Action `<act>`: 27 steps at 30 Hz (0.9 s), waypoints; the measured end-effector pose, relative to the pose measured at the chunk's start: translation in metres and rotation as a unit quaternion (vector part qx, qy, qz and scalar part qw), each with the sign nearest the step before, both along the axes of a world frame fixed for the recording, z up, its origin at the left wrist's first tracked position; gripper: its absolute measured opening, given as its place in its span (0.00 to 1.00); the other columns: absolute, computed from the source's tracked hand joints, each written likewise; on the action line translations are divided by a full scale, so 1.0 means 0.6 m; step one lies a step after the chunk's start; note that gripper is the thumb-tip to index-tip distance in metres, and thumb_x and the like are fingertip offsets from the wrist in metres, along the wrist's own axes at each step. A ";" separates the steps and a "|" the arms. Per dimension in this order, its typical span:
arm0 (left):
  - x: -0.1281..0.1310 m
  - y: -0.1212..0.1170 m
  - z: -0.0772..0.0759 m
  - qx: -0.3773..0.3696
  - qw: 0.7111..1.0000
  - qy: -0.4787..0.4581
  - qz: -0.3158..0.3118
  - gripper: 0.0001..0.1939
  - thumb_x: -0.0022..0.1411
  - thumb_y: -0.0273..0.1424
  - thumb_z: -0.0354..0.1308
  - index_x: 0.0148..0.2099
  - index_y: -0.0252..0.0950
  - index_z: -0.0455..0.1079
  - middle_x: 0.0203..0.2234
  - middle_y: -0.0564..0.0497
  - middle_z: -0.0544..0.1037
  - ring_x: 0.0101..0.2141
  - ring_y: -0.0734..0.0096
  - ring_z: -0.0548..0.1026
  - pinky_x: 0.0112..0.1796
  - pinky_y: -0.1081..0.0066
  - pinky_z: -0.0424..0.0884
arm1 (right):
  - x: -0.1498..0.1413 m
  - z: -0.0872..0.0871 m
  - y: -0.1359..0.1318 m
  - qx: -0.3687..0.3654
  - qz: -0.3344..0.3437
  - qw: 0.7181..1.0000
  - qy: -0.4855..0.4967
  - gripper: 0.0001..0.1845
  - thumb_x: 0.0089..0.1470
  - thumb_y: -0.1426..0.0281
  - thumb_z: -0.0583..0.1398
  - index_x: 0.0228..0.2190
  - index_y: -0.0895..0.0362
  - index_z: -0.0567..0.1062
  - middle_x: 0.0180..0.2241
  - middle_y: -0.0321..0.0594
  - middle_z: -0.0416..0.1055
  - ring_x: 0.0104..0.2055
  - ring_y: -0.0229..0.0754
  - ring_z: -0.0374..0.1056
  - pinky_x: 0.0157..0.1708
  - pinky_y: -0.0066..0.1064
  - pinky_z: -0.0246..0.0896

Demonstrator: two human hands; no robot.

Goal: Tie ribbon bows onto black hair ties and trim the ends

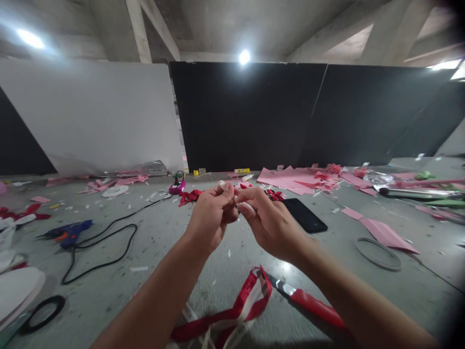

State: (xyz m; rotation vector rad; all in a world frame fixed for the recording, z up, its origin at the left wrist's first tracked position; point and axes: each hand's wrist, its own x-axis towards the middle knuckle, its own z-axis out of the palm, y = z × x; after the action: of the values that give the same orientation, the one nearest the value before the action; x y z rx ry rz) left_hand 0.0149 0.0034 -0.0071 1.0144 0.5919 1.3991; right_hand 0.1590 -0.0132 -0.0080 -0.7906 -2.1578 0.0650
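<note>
My left hand [210,215] and my right hand [269,220] meet at the fingertips above the middle of the table. Both are closed in a pinch. Small white bits show at the fingertips, but what they grip is mostly hidden and too small to name. Below my hands lies a looped red and white ribbon [238,310]. Beside it, partly under my right forearm, is a red-handled knife [316,306]. A black phone [305,215] lies just beyond my right wrist. Red fabric pieces [189,197] lie behind my left hand.
At left are a blue glue gun [70,234] with a black cable [127,249] and a black ring [42,315]. Pink paper sheets [286,177] and a grey ring [378,253] lie right. Black panels [247,116] stand along the back.
</note>
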 end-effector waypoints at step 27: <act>0.059 -0.028 -0.097 0.062 0.899 0.428 -0.068 0.12 0.59 0.39 0.59 0.33 0.35 0.73 0.25 0.50 0.74 0.26 0.72 0.67 0.27 0.73 0.59 | 0.136 -0.167 -0.006 -0.442 0.066 0.784 0.430 0.15 0.51 0.59 0.65 0.31 0.58 0.72 0.26 0.36 0.71 0.22 0.35 0.67 0.17 0.25 0.59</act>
State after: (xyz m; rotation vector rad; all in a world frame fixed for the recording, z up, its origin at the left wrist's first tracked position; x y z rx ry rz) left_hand 0.0504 -0.0134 -0.0651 1.7521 1.0485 0.8190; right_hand 0.2404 -0.0167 -0.1084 -0.8521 -1.1959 1.3282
